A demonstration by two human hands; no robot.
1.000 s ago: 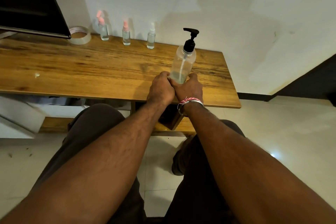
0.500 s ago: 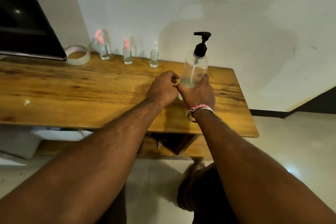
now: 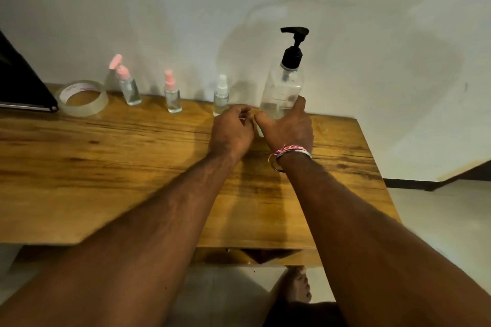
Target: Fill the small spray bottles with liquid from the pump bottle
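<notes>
Since the pump bottle (image 3: 282,93) stands upright right at the hands, it's the right hand (image 3: 288,129) wrapped round its base, while the left hand (image 3: 231,131) sits just beside it, fingers loosely curled, holding nothing I can make out. Nearest small spray bottle (image 3: 220,95) is just behind the left hand, so that one's the easy reach across the desk (image 3: 106,167)

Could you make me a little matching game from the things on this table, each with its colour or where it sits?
Things:
1. pump bottle
2. tape roll
3. middle spray bottle
4. right hand

Descriptions:
A. pink cap
B. black pump top
C. grips the big bottle's base
D. lies flat beside the dark screen

Pairs: 1-B, 2-D, 3-A, 4-C
</notes>
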